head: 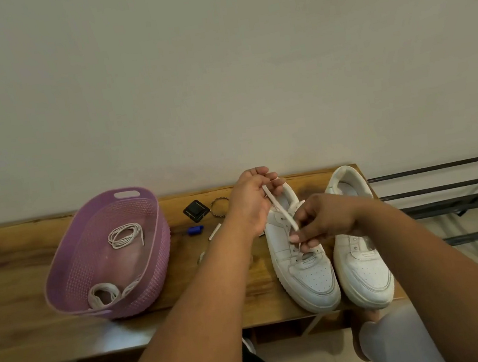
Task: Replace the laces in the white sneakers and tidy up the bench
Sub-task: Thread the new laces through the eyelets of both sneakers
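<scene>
Handling the lace (282, 213) calls for a light touch; it looks a soft, flat, limp white strip with almost no weight, likely to slip through loose fingers, so I judge it best pinched near its stiffer tip for threading. It runs taut between the two hands over the left sneaker (300, 252); the left hand (252, 200) pinches its far end above the heel collar, and the right hand (323, 218) pinches it lower, just above the eyelets, fingers curled round it. Both white sneakers stand side by side at the right end of the wooden surface (16, 288), toes toward the near edge; the right sneaker (361, 249) appears unlaced, its leather scuffed and faintly grey, stiff enough to stay put under gentle pulling. Well to the left, a purple basket (65, 266) holds coiled white laces (125, 235); small oddments lie between it and the shoes.
</scene>
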